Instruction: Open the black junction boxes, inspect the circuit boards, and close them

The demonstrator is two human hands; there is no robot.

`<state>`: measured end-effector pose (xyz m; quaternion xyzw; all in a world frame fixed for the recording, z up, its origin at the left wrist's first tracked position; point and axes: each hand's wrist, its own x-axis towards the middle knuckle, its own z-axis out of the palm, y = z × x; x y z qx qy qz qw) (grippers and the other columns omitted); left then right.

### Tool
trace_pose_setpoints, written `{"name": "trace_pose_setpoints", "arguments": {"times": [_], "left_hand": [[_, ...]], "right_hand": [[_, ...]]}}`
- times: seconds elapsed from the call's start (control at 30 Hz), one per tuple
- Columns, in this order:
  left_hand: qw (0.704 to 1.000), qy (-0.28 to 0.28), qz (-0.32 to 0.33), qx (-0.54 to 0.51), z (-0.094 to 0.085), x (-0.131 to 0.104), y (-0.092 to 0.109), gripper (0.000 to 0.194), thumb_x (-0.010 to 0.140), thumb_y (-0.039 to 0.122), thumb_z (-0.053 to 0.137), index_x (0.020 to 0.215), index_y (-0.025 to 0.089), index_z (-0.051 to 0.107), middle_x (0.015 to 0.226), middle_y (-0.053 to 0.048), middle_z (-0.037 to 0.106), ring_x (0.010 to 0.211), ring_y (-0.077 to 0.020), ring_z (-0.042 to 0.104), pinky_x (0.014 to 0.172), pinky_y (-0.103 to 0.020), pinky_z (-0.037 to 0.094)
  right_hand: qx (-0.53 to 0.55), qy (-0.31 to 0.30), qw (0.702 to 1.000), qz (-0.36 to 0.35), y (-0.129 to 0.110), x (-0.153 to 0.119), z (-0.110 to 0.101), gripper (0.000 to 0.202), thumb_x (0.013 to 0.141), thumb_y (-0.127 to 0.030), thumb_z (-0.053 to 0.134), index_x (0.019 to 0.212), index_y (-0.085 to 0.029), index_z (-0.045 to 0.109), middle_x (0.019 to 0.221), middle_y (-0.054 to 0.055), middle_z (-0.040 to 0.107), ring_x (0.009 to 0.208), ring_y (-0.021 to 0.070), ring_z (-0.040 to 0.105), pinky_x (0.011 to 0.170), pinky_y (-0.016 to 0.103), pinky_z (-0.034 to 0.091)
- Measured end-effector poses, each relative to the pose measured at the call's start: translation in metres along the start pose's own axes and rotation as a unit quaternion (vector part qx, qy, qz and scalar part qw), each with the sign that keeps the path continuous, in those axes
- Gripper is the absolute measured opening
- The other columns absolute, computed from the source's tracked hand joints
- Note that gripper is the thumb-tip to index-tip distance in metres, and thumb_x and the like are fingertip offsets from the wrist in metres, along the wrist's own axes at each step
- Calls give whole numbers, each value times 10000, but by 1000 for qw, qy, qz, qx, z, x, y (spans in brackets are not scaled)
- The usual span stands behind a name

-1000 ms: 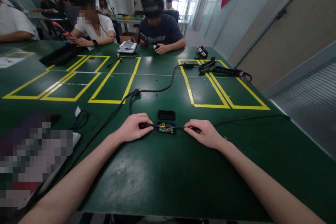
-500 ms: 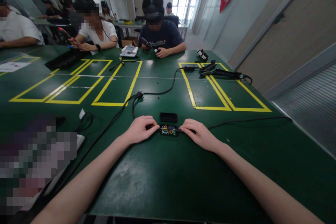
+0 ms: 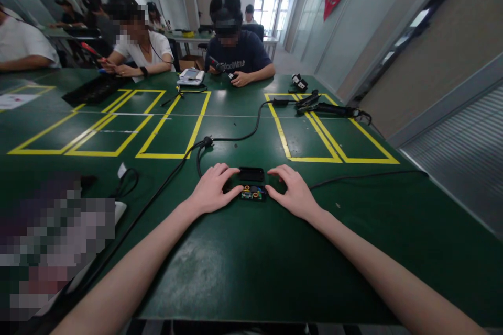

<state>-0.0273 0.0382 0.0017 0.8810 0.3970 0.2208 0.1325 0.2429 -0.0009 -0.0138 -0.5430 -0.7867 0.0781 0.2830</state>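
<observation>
A small black case half with a circuit board [image 3: 252,193] in it lies on the green table, its coils and coloured parts facing up. Just behind it rests a hollow black cover [image 3: 251,174]. My left hand [image 3: 216,188] is at the left side, thumb at the board's left end and forefinger by the cover's left end, fingers apart. On the other side my right hand [image 3: 293,191] has its thumb at the board's right end, with the forefinger raised near the cover's right end. A black cable [image 3: 369,175] runs off to the right from behind my right hand.
A black cord with a plug [image 3: 207,141] crosses the table on the left. Beyond are yellow tape outlines [image 3: 314,159], a black tool [image 3: 330,110] and a white device [image 3: 191,77]. Co-workers sit across the table. A blurred-out object [image 3: 51,251] lies at near left.
Both hands have gone from pinching at the two ends of the circuit-board case to spread fingers. The forefingers have moved away from the thumbs, toward the cover. The view has shifted slightly.
</observation>
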Motion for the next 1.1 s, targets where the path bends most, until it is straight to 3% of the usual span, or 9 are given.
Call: {"name": "trace_pose_setpoints", "arguments": {"times": [0.13,0.27,0.43,0.63,0.77,1.1], "left_hand": [[998,-36,42,22,1,-3,-3,789,770,694,763,1389,227,615,1281,-138,595,1129,-330,547,1006,-513,454],[998,-28,61,10,2,-4,-5,721,754,619,825,1341,235,660,1363,-153,602,1234,-356,541,1052,-539,440],[997,-14,80,-10,1,-4,-6,479,836,472,799,1243,235,710,1301,-131,680,1186,-313,607,1043,-521,489],[994,15,101,-33,1,-6,-5,501,819,387,820,1281,252,683,1381,-134,649,1223,-314,630,1059,-532,511],[993,26,105,-49,0,-6,-3,579,810,354,827,1348,256,639,1382,-129,653,1226,-307,636,1067,-517,520],[991,45,107,-64,-4,-7,-3,876,801,329,848,1558,226,420,1375,-139,647,1222,-298,634,1067,-468,529]], "right_hand": [[-27,-6,999,-23,3,-1,5,369,961,-297,570,1306,-235,682,1350,149,655,1229,341,568,977,537,479],[11,-22,999,-35,6,0,4,302,987,-286,561,1236,-268,731,1352,117,681,1253,318,584,1020,558,468],[137,-19,990,-2,7,2,-4,207,968,-325,623,1089,-243,769,1197,100,758,1145,278,672,1018,508,497],[263,0,957,122,3,3,-2,236,843,-402,740,959,-201,783,935,77,793,851,247,737,784,393,572],[314,24,937,150,1,4,2,285,771,-434,796,915,-192,752,889,83,791,822,254,747,692,353,553],[345,29,917,197,-4,7,5,318,728,-364,807,978,-176,753,908,98,803,821,258,753,688,347,545]]}}
